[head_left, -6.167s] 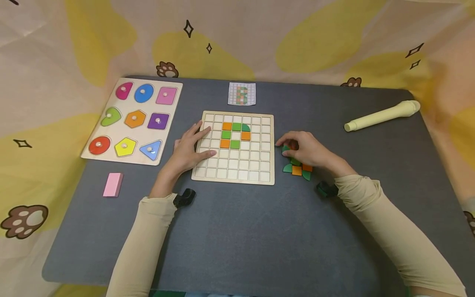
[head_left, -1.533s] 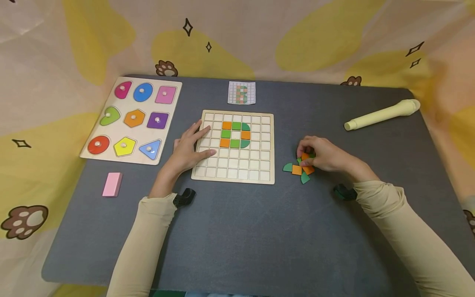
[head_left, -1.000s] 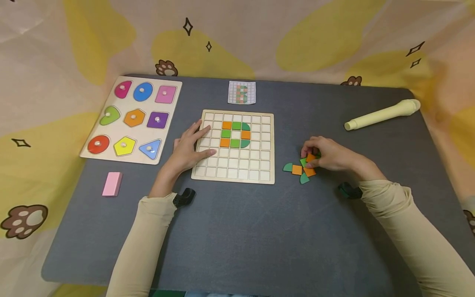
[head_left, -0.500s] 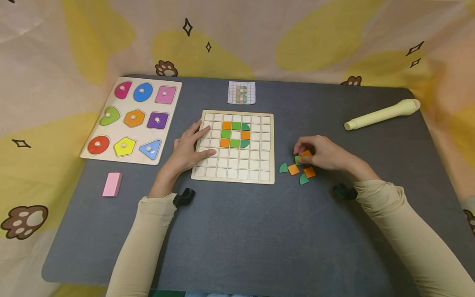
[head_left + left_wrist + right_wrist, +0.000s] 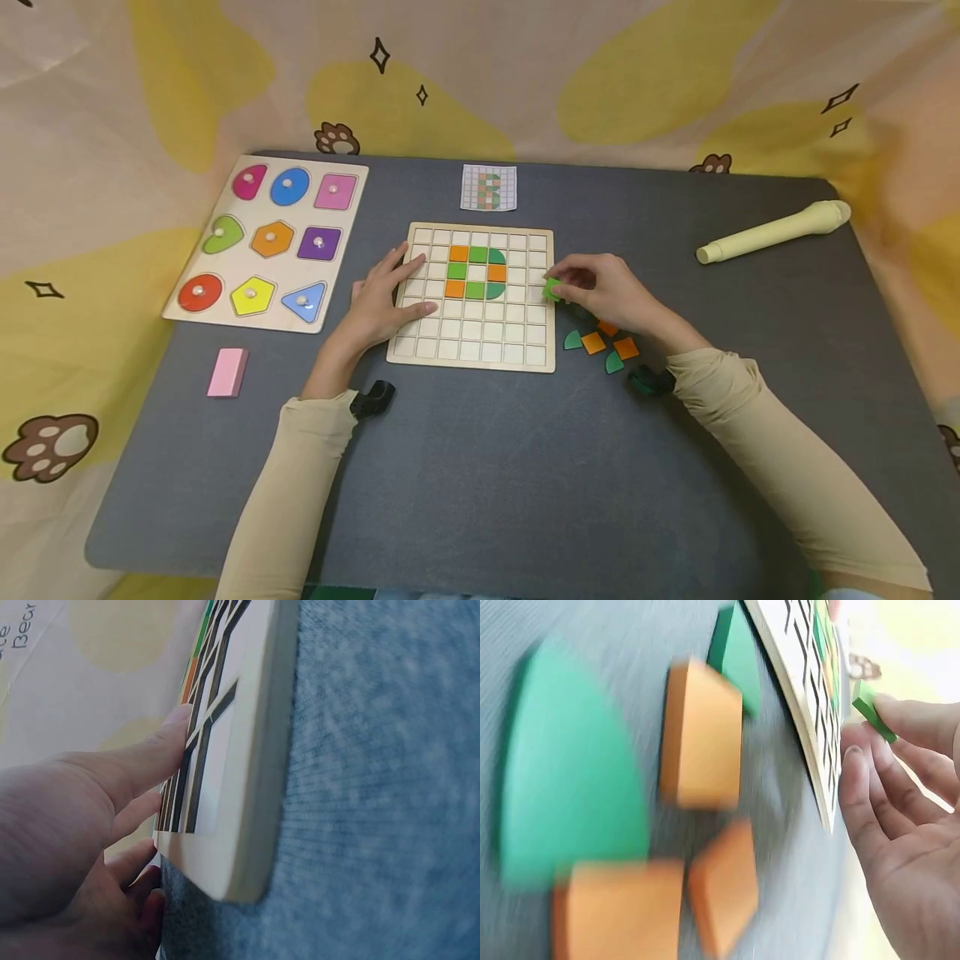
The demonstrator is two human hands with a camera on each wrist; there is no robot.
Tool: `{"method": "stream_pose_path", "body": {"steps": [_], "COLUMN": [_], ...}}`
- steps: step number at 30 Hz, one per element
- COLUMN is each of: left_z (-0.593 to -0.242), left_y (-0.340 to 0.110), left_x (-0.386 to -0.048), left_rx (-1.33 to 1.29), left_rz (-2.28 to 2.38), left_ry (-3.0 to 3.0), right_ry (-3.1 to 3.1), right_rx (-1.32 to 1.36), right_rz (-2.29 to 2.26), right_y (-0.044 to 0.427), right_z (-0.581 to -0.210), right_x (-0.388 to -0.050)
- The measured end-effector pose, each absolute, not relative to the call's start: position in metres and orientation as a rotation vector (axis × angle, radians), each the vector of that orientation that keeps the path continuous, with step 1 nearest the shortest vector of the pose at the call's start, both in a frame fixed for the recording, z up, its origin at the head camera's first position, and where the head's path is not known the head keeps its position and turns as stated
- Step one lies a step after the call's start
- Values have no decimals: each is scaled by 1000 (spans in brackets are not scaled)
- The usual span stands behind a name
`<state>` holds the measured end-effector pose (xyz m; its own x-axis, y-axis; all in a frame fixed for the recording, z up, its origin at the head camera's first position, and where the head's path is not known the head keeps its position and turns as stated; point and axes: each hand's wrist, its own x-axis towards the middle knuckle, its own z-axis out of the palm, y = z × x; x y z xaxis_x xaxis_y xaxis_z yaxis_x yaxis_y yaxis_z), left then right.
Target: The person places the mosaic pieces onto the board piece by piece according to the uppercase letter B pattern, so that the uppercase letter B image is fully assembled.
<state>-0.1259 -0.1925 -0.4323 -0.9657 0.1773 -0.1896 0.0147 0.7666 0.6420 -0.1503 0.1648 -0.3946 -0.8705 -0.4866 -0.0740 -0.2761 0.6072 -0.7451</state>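
My right hand [image 5: 611, 287] pinches a light green square tile [image 5: 552, 289] between thumb and fingers, above the right edge of the wooden grid board [image 5: 471, 365]. In the right wrist view that green tile [image 5: 871, 711] is seen nearly edge-on. Fingers spread, my left hand [image 5: 384, 300] rests on the board's left side; its thumb [image 5: 161, 750] lies over the grid in the left wrist view. Orange, light green and dark green tiles form a ring around one bare cell [image 5: 477, 273]. Right of the board lie loose orange squares [image 5: 626, 348] and dark green quarter-rounds [image 5: 614, 362].
Behind the board lies a small pattern card [image 5: 488, 188]. A shape-puzzle board [image 5: 292, 275] with knobbed pieces stands at the left, a pink block [image 5: 227, 372] in front of it. At the far right is a pale yellow microphone-shaped object [image 5: 772, 233].
My right hand has taken a green tile from the loose group and moved left to the board. Earlier, a dark green quarter-round joined the ring's lower right corner. My left hand has stayed put.
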Motion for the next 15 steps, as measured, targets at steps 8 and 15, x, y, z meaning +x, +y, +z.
{"method": "stream_pose_path", "body": {"steps": [8, 15], "left_z": [-432, -431], "left_y": [-193, -194], "left_x": [-124, -125], "left_rx": [151, 183], "left_rz": [992, 989], "left_ry": [2725, 2728], "right_ry": [2498, 2475], "right_rx": [-661, -665], "right_rz": [-1207, -1335], "right_y": [109, 64], "right_z": [-405, -408], "right_x": [-149, -143]}}
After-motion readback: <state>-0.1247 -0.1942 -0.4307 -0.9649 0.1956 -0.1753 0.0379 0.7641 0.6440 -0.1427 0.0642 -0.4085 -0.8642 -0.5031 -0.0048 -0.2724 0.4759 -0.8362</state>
